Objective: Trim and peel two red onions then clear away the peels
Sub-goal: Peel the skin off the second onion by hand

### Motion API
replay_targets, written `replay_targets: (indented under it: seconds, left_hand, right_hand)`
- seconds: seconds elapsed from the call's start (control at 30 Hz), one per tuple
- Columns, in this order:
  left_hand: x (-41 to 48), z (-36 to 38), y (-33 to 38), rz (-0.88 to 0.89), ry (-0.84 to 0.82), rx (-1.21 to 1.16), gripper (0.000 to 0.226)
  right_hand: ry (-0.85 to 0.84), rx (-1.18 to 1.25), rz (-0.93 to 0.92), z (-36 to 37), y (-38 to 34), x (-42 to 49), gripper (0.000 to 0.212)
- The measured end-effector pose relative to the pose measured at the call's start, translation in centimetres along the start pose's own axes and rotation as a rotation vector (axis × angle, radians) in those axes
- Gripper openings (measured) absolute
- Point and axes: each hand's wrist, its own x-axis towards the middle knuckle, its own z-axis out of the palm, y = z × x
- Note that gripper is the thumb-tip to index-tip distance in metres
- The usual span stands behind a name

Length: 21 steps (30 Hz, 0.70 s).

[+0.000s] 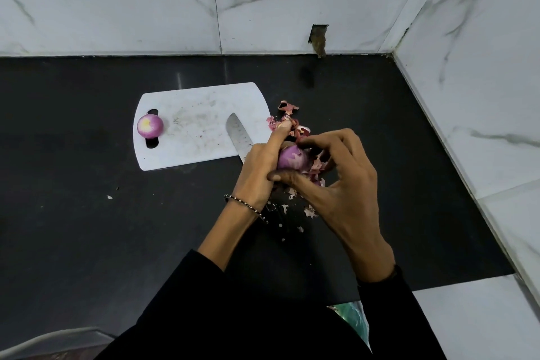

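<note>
One red onion (292, 158) is clamped above the black desk (87, 199): left hand (257, 166) curled around it, right hand (344, 184) pinching it between thumb and fingers.

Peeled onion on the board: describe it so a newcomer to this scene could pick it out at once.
On the black countertop lies a white plastic cutting board. At its left end, over the handle slot, sits the round, peeled purple-white onion. Unlike the half-peeled red onion held between left hand and right hand, it lies untouched.
</note>
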Motion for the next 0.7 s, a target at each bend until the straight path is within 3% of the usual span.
replay_targets:
  seconds: [0.1,0.2,0.37,0.7]
  left_hand:
    - [-0.3,0.2,0.2,-0.012,-0.026,-0.084,0.065]
    - [-0.8,0.2,0.3,0.041,-0.063,-0.086,0.036]
    - [-0.8,-0.4,-0.3,0.123,-0.107,-0.075,0.047]
    - [-0.9,-1.1,0.3,0.221,-0.152,0.041,0.041]
  right_hand:
    - [-0.013,0.012,-0.006,-0.3,-0.2,-0.1,0.059]
    - [-0.065,0.101,0.006,-1.0,-0.2,-0.1,0.06]
    - [-0.142,0.213,0.07,-1.5,0.4,-0.4,0.064]
    - [-0.188,0.253,0.041,-2.1,0.2,-0.3,0.051]
